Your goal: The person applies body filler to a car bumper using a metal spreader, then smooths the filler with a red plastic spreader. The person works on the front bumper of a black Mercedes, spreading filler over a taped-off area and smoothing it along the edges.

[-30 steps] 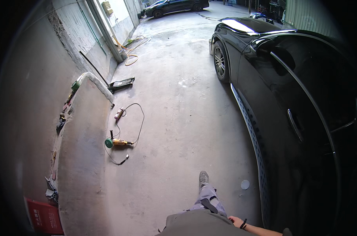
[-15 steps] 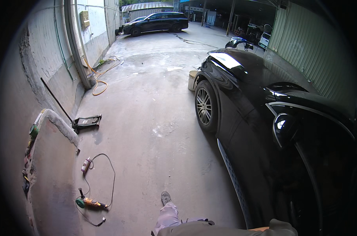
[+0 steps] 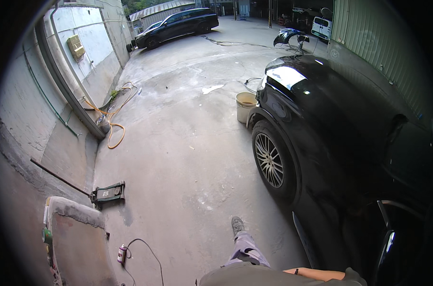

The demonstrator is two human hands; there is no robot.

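Note:
At the lower edge my right forearm comes out of a dark sleeve and lies across the front of my body, with a dark band at the wrist. Only a sliver of my right hand shows past the band; its fingers are hidden by my clothing. My left hand is out of the picture. To my right stands a black car, close beside me, its front wheel a little ahead. One shoe is on the concrete floor in front of me.
A bucket stands by the car's front corner. At left are a floor jack, a worn panel, a bottle beside a dark cord and an orange hose. Another dark car is parked far ahead.
I have moved forward along the car, and the front wheel and bucket look nearer. The orange power tool on the floor has left the view. More of my right forearm shows.

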